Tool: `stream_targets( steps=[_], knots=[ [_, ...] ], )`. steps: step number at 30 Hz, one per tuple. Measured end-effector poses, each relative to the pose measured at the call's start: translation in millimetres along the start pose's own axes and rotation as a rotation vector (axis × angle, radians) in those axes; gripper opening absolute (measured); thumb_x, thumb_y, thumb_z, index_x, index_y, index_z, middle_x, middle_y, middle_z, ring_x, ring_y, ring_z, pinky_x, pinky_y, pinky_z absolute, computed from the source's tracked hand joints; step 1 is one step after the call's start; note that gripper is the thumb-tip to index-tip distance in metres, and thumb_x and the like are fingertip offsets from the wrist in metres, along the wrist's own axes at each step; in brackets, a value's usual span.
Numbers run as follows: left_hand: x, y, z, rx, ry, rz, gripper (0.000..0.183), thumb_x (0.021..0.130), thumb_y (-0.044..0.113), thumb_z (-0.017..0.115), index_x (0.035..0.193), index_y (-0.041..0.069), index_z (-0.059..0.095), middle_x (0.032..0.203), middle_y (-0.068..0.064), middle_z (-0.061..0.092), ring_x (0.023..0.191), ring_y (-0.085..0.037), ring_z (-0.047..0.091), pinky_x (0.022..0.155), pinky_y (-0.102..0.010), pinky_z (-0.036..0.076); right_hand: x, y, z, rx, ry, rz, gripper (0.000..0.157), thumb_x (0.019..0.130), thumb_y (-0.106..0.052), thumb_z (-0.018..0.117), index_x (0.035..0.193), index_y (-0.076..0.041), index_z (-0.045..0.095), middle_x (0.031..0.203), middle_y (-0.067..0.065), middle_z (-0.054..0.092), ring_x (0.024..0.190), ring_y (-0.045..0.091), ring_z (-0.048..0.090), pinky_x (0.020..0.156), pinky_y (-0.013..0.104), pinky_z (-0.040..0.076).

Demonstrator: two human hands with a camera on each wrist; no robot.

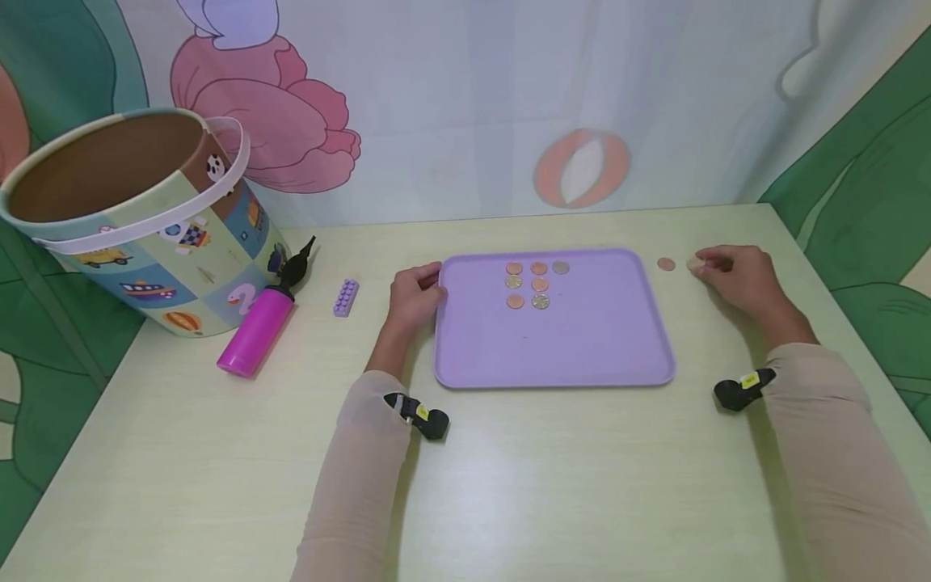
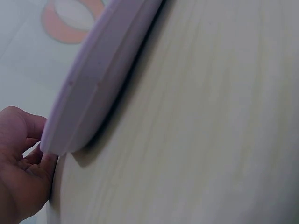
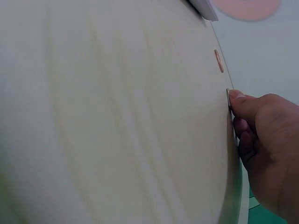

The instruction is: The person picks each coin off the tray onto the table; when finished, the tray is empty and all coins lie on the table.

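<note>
A purple tray (image 1: 596, 347) lies on the table with several coins set in short rows on it, some copper-coloured like the coin (image 1: 514, 268) at top left, others silvery like the coin (image 1: 560, 267) at top right. My left hand (image 1: 416, 297) holds the tray's left rim near its upper corner; in the left wrist view its thumb and fingers close about the tray edge (image 2: 88, 93). To the right of the tray, my right hand (image 1: 742, 279) pinches a silvery coin (image 3: 228, 98) between thumb and fingertip. Beside it on the table is a copper-coloured coin (image 1: 665, 264).
At the left stands a large patterned bucket (image 1: 167, 267) with a white handle. A magenta pump bottle (image 1: 256, 331) with a black nozzle leans or lies against its base. Near it rests a purple toy brick (image 1: 346, 298). A printed curtain (image 1: 436, 121) hangs behind the table.
</note>
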State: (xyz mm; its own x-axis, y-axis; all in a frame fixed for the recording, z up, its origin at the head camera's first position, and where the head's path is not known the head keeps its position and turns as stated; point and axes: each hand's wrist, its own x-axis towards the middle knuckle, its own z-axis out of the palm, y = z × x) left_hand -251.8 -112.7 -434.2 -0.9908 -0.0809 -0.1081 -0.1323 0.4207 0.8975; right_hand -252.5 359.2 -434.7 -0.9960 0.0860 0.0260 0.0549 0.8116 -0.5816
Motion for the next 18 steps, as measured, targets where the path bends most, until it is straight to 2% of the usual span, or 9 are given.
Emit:
stream_targets(
  steps=[5,13,18],
  knots=[
    [-0.4,0.1,0.2,0.003,-0.001,0.001,0.051,0.090,0.001,0.058,0.141,0.003,0.059,0.137,-0.019,0.066,0.128,-0.027,0.063,0.112,-0.036,0.051,0.2,-1.0,-0.1,-0.010,-0.006,0.022,0.047,0.102,-0.027,0.061,0.134,0.007,0.060,0.116,0.031,0.063,0.100,0.034,0.055,0.067,0.010,0.036],
    [-1.7,0.7,0.8,-0.004,0.002,-0.002,0.052,0.090,0.000,0.058,0.141,0.002,0.059,0.137,-0.019,0.066,0.128,-0.028,0.063,0.112,-0.036,0.051,3.7,-0.9,-0.7,-0.021,-0.018,0.027,0.049,0.102,-0.030,0.060,0.135,0.006,0.060,0.118,0.031,0.064,0.103,0.035,0.056,0.076,0.025,0.043],
    [-1.9,0.9,1.1,-0.002,0.003,0.003,0.051,0.090,0.000,0.058,0.141,0.001,0.059,0.137,-0.019,0.066,0.128,-0.028,0.063,0.112,-0.036,0.051,3.9,-3.7,-3.1,-0.025,-0.026,0.031,0.050,0.101,-0.031,0.061,0.135,0.005,0.061,0.119,0.031,0.064,0.103,0.034,0.056,0.077,0.027,0.043]
  ],
)
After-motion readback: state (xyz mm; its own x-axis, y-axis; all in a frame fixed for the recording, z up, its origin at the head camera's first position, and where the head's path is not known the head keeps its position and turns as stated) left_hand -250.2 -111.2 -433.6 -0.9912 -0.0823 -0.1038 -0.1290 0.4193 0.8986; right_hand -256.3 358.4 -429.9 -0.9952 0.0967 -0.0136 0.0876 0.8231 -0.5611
